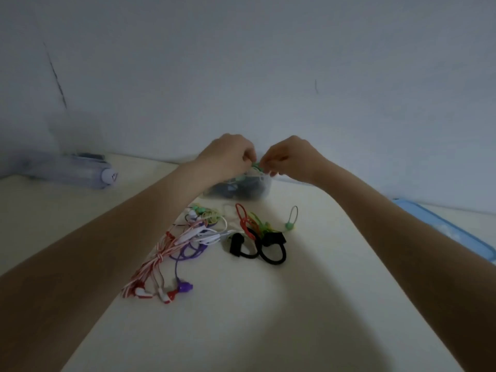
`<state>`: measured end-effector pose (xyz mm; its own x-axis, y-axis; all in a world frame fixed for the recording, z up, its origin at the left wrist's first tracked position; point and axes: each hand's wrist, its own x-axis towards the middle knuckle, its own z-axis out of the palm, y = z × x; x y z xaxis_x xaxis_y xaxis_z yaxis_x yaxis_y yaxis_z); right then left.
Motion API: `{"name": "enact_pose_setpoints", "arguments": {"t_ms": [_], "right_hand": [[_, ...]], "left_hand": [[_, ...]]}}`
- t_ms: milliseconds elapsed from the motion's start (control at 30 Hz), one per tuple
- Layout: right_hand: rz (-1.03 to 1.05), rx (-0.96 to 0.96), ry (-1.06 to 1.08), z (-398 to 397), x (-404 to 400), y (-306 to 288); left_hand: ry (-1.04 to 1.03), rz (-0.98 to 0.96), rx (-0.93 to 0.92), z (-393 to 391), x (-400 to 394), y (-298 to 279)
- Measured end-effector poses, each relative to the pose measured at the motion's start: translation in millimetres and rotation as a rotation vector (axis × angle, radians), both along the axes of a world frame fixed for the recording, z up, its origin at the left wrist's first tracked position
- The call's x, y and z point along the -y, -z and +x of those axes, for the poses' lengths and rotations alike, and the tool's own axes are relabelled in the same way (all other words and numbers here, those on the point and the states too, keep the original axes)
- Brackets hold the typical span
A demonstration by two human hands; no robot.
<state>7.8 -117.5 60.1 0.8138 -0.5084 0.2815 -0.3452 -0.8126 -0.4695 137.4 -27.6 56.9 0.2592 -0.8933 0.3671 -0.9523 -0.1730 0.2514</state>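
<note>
You held a small green elastic loop [256, 165] at the far middle of the cream table [281, 304], just above a clear plastic tub [261, 190]. Your left hand [230, 154] and right hand [292, 157] met over it, their curled fingers [249, 158] pinching the loop from either side. Tangled red-and-white earphone cords [158, 260] lay nearer, to the left.

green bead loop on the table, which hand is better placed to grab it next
Right hand: the green bead loop lies nearer it, past the black bands from the left hand; both pinch a green band.
</note>
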Motion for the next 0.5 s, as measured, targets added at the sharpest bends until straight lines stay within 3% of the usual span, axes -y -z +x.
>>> {"name": "enact_pose_setpoints", "arguments": {"t_ms": [133,200,333,500], "right_hand": [[0.054,-0.406,0.071,-30,-23,21],[0.004,-0.492,0.137,-28,-35,40],[0.098,-0.429,0.239,-24,-41,58],[0.323,-0.289,0.367,-41,-33,44]], "left_hand": [[0.109,0.599,-0.054,-38,-7,10],[0.068,0.739,-0.117,-47,-8,20],[0.073,0.672,0.048,-56,-15,30],[0.093,0.550,0.060,-58,-14,32]]}}
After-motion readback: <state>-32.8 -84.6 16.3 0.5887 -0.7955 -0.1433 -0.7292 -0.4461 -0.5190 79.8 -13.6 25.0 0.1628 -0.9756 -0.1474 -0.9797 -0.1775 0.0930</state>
